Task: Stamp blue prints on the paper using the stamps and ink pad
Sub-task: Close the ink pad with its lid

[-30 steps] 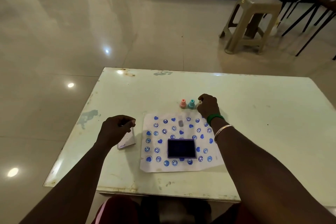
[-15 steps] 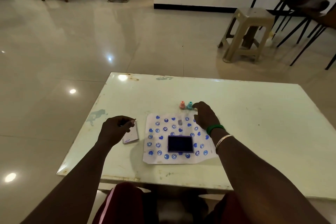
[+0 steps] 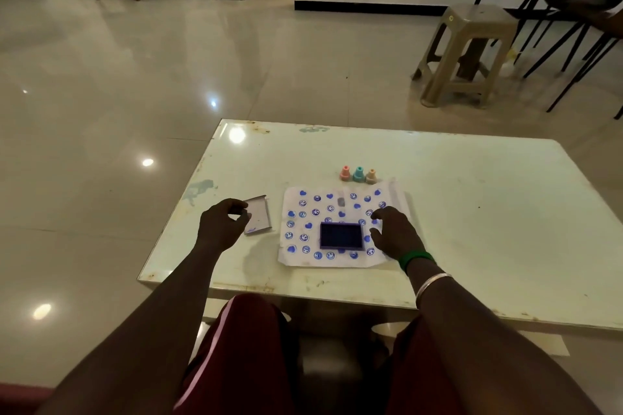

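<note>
Home room, tiled floor [image 3: 135,61], stools [image 3: 468,54]

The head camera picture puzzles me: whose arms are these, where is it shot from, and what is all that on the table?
No machine here: a person wears a camera on the head, looking down at their own arms. On the table lies a paper covered in blue hearts and smileys, with the open ink pad on it. Three small stamps stand in a row just beyond the paper. The left hand touches the pad's lid, lying left of the paper. The right hand rests open on the paper beside the pad, holding nothing.
</note>
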